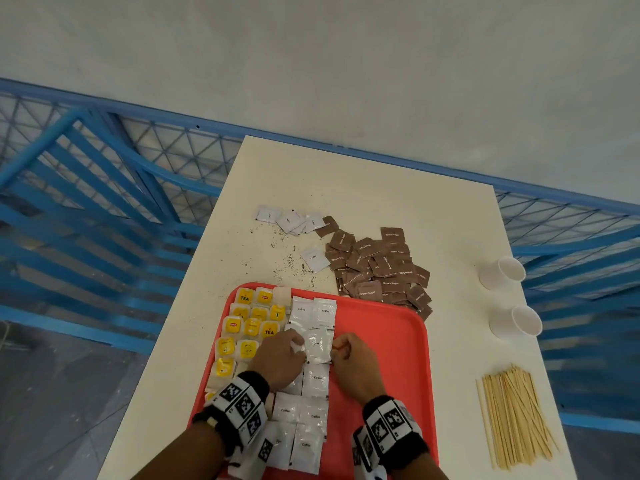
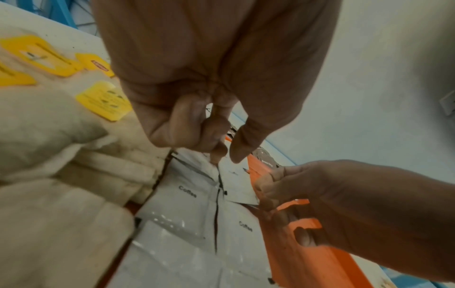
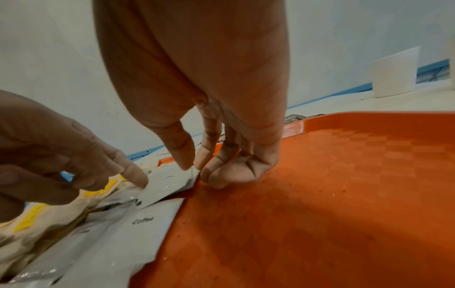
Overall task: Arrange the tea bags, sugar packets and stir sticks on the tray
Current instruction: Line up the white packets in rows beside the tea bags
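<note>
Both hands worked one white packet (image 1: 318, 348) lying mid-tray (image 1: 384, 344) in the packet column: the left hand (image 1: 280, 362) pinched its left edge, the right hand (image 1: 356, 363) pinched its right edge, other fingers curled. Tea bags (image 1: 247, 327) filled the tray's left side. Brown packets (image 1: 379, 268) lay beyond the tray's far edge and sticks (image 1: 516, 419) lay far right, both on the table (image 1: 346, 188).

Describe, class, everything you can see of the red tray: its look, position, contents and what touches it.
The red tray looks like plastic, rectangular with rounded corners, a raised rim and a faint checkered floor. It lies flat at the table's near edge. Yellow-tagged tea bags fill its left side, white coffee sachets run beside them, and its right half is bare. The right hand rests its knuckles on it.
</note>
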### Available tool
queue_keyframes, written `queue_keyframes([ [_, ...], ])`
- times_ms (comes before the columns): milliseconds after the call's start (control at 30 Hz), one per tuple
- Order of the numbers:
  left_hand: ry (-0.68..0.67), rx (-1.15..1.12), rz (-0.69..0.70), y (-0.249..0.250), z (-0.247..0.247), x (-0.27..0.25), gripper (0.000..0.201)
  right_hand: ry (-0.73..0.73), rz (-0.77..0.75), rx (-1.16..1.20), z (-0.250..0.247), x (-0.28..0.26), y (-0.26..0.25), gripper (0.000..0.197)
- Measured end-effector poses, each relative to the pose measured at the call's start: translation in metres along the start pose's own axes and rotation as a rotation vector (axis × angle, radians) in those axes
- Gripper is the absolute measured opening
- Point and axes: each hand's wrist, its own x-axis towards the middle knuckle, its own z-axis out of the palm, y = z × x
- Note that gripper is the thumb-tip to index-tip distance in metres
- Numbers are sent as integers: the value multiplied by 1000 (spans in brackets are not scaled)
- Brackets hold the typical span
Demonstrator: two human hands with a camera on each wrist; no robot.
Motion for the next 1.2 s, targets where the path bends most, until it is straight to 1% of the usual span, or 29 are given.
queue_keyframes([
  [67, 12, -21, 34, 3, 2, 1, 23, 9, -4, 5, 1, 0, 1, 12],
  [167, 17, -55, 46, 4, 3, 1, 26, 15, 3, 13, 0, -3, 2, 8],
  [333, 49, -51, 30, -4, 2, -2, 24, 46, 19, 19, 0, -5, 4, 11],
  [467, 33, -51, 48, -4, 3, -4, 25, 19, -4, -24, 3, -6, 6, 8],
  [600, 36, -78, 71, 1, 5, -2, 26, 14, -20, -54, 1, -9, 4, 10],
  [700, 57, -94, 79, 3, 5, -3, 23, 22, -9, -46, 0, -11, 3, 9],
  [800, 98, -115, 50, 0, 2, -4, 16, 34, 5, -49, -1, -11, 4, 9],
  [900, 73, -68, 37, -3, 2, -5, 18, -2, -5, -59, -2, -14, 5, 9],
  [967, 51, -50, 52, -3, 3, -4, 21, -13, -10, -62, -1, -15, 4, 8],
  [1100, 53, -60, 90, 4, 4, -3, 23, -9, 5, -23, 0, -15, 3, 8],
  [1200, 81, -94, 95, 3, 3, -5, 16, 10, 6, -17, -2, -18, 3, 10],
])
